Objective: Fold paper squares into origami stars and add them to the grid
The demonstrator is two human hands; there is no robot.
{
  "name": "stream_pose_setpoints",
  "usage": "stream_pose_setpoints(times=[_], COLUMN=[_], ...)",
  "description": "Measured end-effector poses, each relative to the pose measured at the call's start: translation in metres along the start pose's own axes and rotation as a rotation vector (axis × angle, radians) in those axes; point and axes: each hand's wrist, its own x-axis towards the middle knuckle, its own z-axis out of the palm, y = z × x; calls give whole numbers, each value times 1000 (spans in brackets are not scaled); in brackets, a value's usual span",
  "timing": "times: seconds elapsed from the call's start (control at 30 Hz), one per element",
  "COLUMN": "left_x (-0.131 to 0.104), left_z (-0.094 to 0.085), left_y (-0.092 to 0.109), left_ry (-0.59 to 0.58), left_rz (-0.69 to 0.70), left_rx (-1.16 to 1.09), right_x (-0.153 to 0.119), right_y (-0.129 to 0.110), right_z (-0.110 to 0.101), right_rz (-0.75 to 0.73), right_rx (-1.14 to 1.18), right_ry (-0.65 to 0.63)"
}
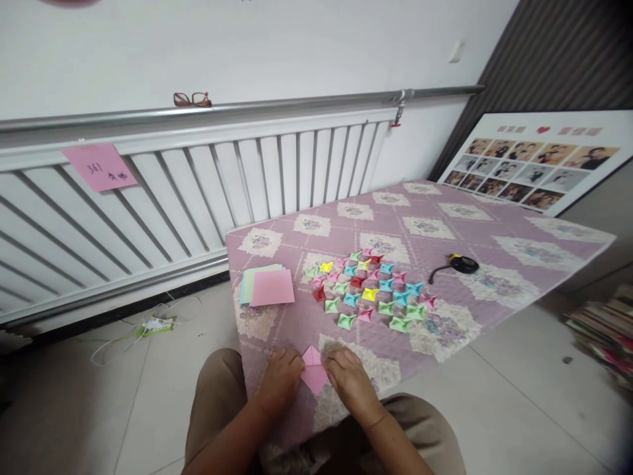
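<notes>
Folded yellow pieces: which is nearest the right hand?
The frontmost yellow piece, with a pink piece directly in front; the other yellow pieces lie farther from the right hand, toward the radiator.

Diffuse light brightens the wall beyond the fingers; the floor dims to their far left; outer edges look stretched and slightly soft.

From above and behind the fingers, the head camera is looking forward-down, towards the radiator beyond.
</notes>
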Motion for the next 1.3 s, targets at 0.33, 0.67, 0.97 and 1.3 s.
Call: stream_pose_setpoints(times=[0.33,0.67,0.97,1.3], left_x=[-3,-8,-10,-12], left_z=[-3,-10,-9,-10], left_y=[1,0,-3,-4], left_ry=[-18,-16,-4,0], left_rz=[41,103,129,140], left_rx=[3,39,50,57], right_x=[-4,0,3,1], right_y=[0,-5,-8,-9], right_z=[1,-11,-16,-18], right_rz=[-55,-91,-99,-98], right_rx=[-54,-80,-82,-74], right_ry=[-55,-158,-192,-195])
